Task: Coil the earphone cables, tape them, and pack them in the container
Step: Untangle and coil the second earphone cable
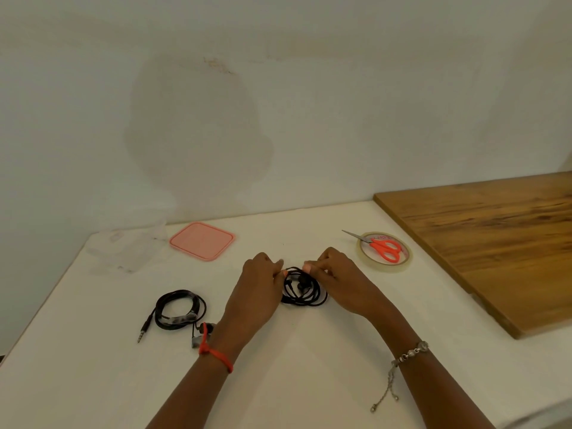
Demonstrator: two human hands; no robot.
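Note:
A black coiled earphone cable point(305, 291) lies on the white table in front of me. My left hand point(258, 283) pinches the coil's upper left edge, and my right hand point(332, 272) pinches its top right edge. A second coiled black earphone point(179, 309) rests to the left, its jack pointing down-left and its earbuds near my left wrist. A roll of clear tape point(385, 252) sits to the right with orange-handled scissors point(382, 246) lying across it. The clear container point(127, 247) stands at the far left, and its pink lid point(201, 240) lies beside it.
A wooden board point(495, 243) covers the right side of the table. A pale wall rises right behind the table. The table's left edge runs diagonally near the container.

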